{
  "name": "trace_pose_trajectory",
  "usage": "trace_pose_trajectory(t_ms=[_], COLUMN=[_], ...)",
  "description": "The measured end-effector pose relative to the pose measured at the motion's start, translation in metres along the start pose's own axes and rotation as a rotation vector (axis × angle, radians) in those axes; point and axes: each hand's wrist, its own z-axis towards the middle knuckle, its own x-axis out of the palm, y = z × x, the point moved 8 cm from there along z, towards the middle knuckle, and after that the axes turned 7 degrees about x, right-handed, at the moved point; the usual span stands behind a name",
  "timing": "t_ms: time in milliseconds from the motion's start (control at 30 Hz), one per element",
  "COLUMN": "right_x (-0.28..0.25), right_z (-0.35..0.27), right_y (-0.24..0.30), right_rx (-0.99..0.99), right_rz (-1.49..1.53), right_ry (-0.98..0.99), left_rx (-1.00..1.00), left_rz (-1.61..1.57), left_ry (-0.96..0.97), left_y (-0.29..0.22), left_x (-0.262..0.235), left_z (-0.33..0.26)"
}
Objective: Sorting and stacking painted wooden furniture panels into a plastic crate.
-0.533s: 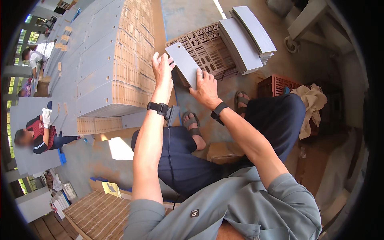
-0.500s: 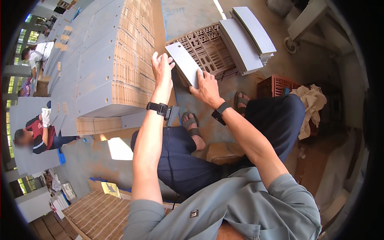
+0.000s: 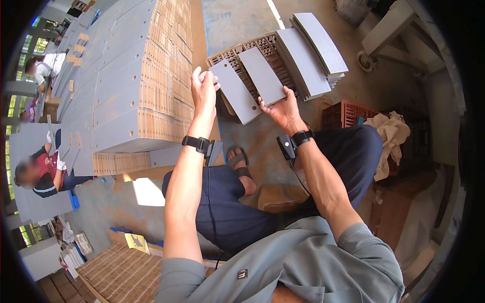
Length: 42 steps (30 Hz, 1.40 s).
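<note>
The left hand (image 3: 203, 92) is raised with fingers curled around the far left edge of a grey panel (image 3: 234, 92), gripping it. The right hand (image 3: 284, 107) grips the near end of a second grey panel (image 3: 262, 76) lying just right of the first — the two boards sit side by side, held over a brown slatted crate (image 3: 237, 56). Right of them, more grey panels (image 3: 310, 53) lie stacked on the crate. To the left stands a tall stack of grey boards (image 3: 131, 86) (tan edges showing). An orange crate (image 3: 348, 113) sits near the right knee, with a crumpled cloth (image 3: 389, 136) beside it — both on the floor.
</note>
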Motion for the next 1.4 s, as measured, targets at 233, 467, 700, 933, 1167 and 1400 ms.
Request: trace_pose_trajectory(t_ms=[233,467,700,933,1167,1400], right_x=[0.007,0.049,0.004,0.022,0.066,0.053], right_z=[-0.029,-0.092,-0.090,-0.087,-0.064,-0.023], right_y=[0.002,0.044,0.071,0.064,-0.033,-0.062], right_rx=[-0.167,-0.300,-0.258,-0.406,-0.828,-0.747], right_rz=[-0.197,-0.159,0.303,-0.130,-2.030,-2.195], right_ry=[-0.091,0.080,0.115,0.118,-0.497,-0.465], left_rx=[0.019,0.018,0.005,0.022,0.030,0.026], left_rz=[0.020,0.017,0.038,0.002,-0.011,-0.045], left_ry=[0.057,0.116,0.165,0.109,0.033,-0.004], left_y=[0.003,0.002,0.009,0.007,0.004,-0.006], left_x=[0.009,0.037,0.050,0.031,0.008,0.001], left_z=[0.002,-0.003,-0.012,-0.009,-0.006,-0.008])
